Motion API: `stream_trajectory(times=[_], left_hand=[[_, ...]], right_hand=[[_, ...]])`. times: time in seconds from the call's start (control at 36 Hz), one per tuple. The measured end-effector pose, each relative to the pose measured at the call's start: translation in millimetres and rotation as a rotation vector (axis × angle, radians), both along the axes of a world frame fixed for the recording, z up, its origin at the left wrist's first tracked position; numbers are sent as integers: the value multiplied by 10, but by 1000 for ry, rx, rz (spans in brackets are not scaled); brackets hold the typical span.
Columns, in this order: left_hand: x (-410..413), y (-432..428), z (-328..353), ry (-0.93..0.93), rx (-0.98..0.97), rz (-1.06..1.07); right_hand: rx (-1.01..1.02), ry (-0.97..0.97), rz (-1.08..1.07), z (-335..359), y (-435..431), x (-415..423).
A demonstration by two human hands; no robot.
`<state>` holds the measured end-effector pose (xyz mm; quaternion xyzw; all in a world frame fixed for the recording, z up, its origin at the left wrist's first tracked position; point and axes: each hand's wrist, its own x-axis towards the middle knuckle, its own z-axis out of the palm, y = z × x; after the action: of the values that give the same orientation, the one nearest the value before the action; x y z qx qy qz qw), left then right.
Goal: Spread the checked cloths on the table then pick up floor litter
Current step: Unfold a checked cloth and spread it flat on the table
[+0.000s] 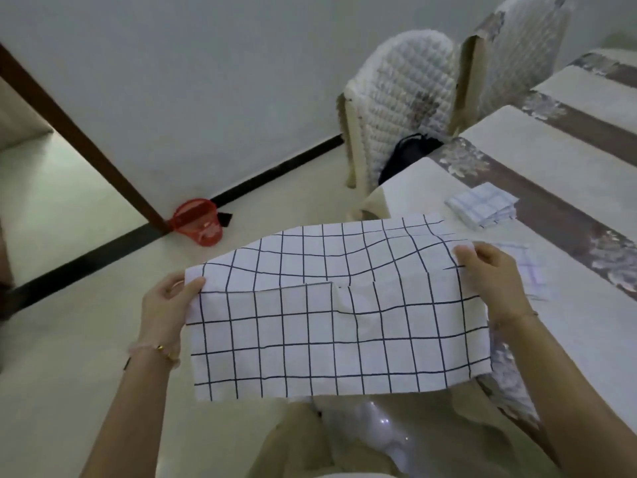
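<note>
Two hands on one checked cloth right now: my left hand and right hand each have fingers pinched shut on a side edge, holding it stretched in the air just left of the tabletop, still part-folded. A faint cloth looks already spread beside my right hand, and a folded stack waits farther back. So spreading's maybe midway; floor litter not started, I'd say, with a red bin by the far wall.
</note>
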<state>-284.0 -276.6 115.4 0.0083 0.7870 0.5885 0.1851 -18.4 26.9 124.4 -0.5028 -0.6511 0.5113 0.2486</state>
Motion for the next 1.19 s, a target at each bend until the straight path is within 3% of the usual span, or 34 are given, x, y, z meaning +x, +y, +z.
stream_trajectory(times=[0.28,0.56,0.78,0.92,1.19], left_hand=[[-822,-727,-419,-64,-128,160],[-1728,-686,-439,-50,-116,261],[-2788,-145,-369,39,-111,273],[-3491,437,-401,-14,-110,291],[-5026,1708,-261,10,-117,151]], right_hand=[[-149,-128,155,-456,-271,-1461],[-197,-181,216,-543,-171,-2703],[-205,-122,225,-503,454,-3810],[-277,-113,179,-716,974,-4456],[-245,-74,89,-501,1950,-5570]])
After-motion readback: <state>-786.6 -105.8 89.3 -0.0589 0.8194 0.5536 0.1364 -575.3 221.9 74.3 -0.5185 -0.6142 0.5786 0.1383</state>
